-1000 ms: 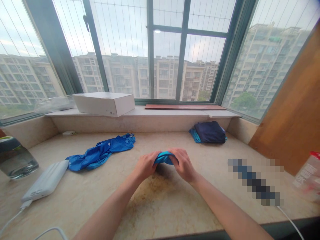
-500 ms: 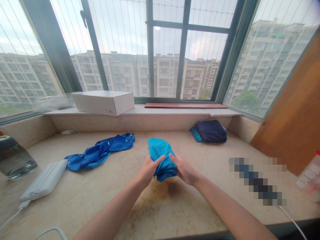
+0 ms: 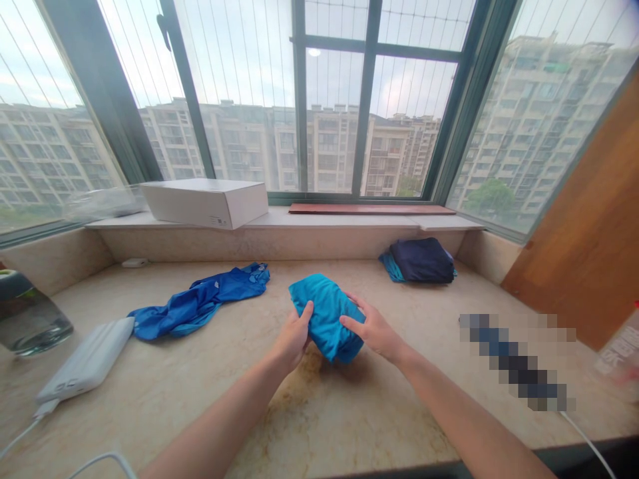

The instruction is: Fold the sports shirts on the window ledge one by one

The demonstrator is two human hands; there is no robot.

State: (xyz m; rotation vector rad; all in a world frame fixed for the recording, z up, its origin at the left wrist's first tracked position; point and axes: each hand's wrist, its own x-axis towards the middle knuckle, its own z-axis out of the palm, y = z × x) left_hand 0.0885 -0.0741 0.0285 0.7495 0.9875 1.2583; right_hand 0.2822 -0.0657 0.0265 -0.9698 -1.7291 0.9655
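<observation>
Between my two hands is a bundled piece of bright blue clothing [image 3: 327, 313], folded into a compact shape just over the stone counter [image 3: 214, 399]. My left hand [image 3: 294, 336] grips its left side, thumb on top and fingers hidden behind. On the right side my right hand [image 3: 372, 332] holds it, thumb in front and the other fingers along the upper edge. A crumpled darker blue garment [image 3: 200, 303] lies to the left. Behind on the right sits a stack of folded dark navy and blue clothes [image 3: 422, 259].
A white power bank [image 3: 87, 359] with a cable and a water bottle [image 3: 32, 319] are at the left. A white box [image 3: 204, 203] stands on the window ledge. At the right are a pixelated object [image 3: 519, 362] with a cord and a clear plastic container [image 3: 619, 352].
The blue clothing has turned and spread wider between my hands. My right hand has shifted slightly right, its fingers now over the upper edge.
</observation>
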